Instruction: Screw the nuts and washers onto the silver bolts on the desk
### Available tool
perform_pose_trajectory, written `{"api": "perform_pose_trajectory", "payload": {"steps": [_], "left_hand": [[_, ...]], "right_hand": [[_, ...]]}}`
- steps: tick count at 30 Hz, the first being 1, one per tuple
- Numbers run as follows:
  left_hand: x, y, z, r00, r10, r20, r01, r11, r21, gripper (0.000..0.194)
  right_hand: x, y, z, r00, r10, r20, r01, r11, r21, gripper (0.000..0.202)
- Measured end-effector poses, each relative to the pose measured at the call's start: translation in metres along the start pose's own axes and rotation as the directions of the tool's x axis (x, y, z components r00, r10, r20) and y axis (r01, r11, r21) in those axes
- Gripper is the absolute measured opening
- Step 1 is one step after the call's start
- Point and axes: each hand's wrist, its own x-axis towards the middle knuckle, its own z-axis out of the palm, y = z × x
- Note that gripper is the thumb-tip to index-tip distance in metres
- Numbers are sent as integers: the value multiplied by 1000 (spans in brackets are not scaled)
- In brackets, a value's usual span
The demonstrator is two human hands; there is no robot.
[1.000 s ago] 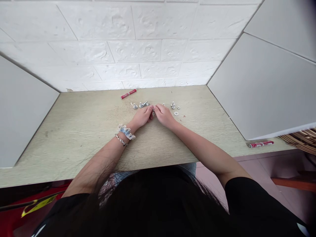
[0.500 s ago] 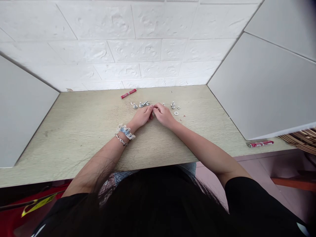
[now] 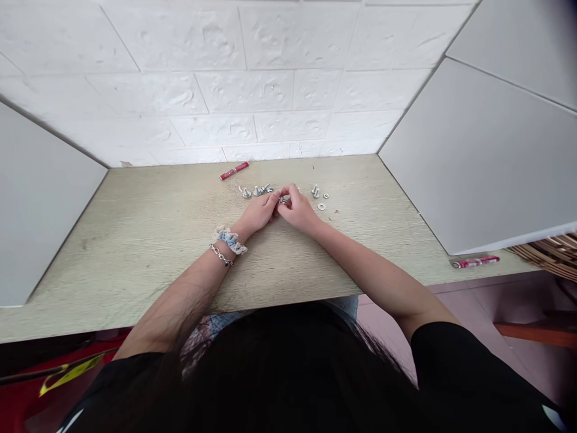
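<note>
My left hand (image 3: 260, 213) and my right hand (image 3: 297, 210) meet above the table, both closed around a small silver bolt (image 3: 282, 201). Only part of the bolt shows between the fingertips; the rest is hidden by my hands. Just beyond my left hand stand bolts with washers, one bolt (image 3: 246, 193) on the left and another bolt (image 3: 257, 191) beside a silver wing-shaped piece (image 3: 267, 189). To the right of my right hand are two upright bolts (image 3: 315, 191), a small nut or ring (image 3: 326, 195) and a flat washer (image 3: 321, 207).
A red marker-like tube (image 3: 234, 171) lies near the white brick wall (image 3: 252, 90). Another red tube (image 3: 476, 263) is at the table's front right edge, by a wicker basket (image 3: 552, 252). Grey-white panels (image 3: 491, 156) flank the wooden table (image 3: 148, 222).
The fingers of my right hand have shifted and bent, so more of the bolt shows between the hands. My left hand has stayed almost still.
</note>
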Motion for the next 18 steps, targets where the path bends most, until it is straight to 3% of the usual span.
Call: {"api": "perform_pose_trajectory", "payload": {"steps": [4, 18], "left_hand": [[-1, 2, 0, 1000, -19, 11, 19, 999, -28, 54], [1, -2, 1, 999, -46, -1, 46, 998, -35, 57]], "right_hand": [[1, -1, -1, 1000, 7, -25, -8, 1000, -20, 9], [4, -1, 0, 997, -41, -62, 35, 995, -92, 28]]}}
